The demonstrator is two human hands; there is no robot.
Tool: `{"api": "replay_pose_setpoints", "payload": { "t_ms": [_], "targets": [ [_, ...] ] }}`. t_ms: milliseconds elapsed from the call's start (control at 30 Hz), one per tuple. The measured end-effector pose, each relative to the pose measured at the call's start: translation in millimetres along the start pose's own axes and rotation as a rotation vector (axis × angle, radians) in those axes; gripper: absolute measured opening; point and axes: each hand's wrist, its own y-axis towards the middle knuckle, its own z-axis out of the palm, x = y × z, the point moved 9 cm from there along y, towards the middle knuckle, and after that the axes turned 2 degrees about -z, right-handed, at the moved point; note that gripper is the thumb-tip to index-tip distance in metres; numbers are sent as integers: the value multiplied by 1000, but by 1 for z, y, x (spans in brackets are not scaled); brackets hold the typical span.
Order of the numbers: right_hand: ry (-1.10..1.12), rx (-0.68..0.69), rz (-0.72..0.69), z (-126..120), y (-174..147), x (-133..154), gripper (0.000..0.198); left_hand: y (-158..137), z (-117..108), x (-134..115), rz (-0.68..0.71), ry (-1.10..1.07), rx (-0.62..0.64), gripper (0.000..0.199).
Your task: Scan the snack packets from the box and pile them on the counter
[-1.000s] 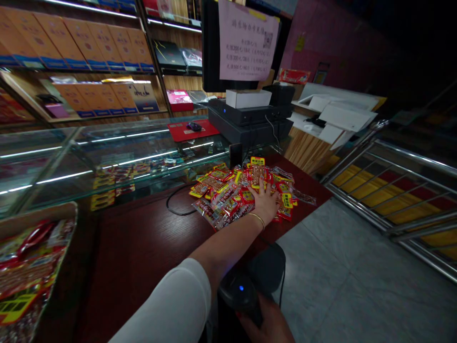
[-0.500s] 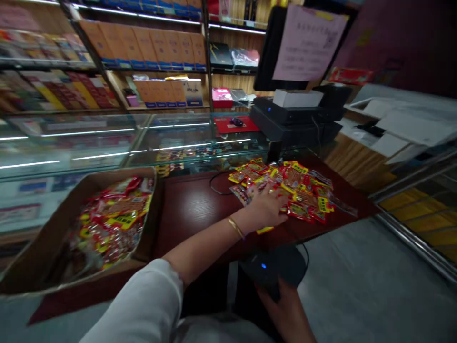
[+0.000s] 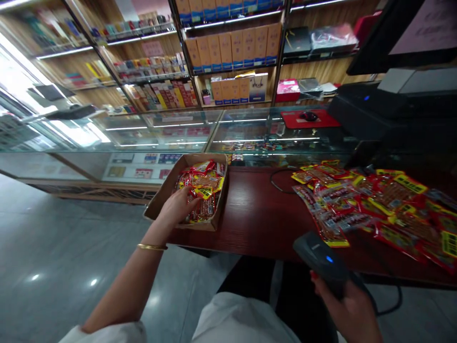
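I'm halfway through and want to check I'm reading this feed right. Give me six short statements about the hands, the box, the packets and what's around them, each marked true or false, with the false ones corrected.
1. The left hand is over the packets in the cardboard box. True.
2. That box is closed. False: its top is open.
3. The right hand holds the handheld scanner. True.
4. The scanner glows red. False: it glows blue.
5. A pile of loose packets lies on the dark red counter, to the right of the box. True.
6. No jewellery is visible. False: a gold bracelet is on the left wrist.
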Motion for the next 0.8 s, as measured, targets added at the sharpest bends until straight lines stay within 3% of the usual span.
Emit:
{"api": "replay_pose_setpoints", "payload": {
  "t_ms": [100,200,267,433,533,667,800],
  "targets": [
    [3,38,-37,4,5,12,46,9,7,-21,109,18,7,57],
    [46,98,-78,9,4,24,38,16,7,-37,165,43,13,26],
    [77,67,-72,6,0,28,36,14,-4,-41,164,39,-62,23],
    [69,9,-8,6,-14,21,39,-21,-40,-32,2,-197,-372,29],
    [55,28,6,13,-20,16,48,-38,-33,-21,-131,-565,-421,24],
    [66,37,17,20,-24,19,62,-43,-6,-16,-219,-1079,-351,38],
    [115,59,-21,22,-23,28,59,-37,23,-24,-237,-1144,-78,64]
  ]
}}
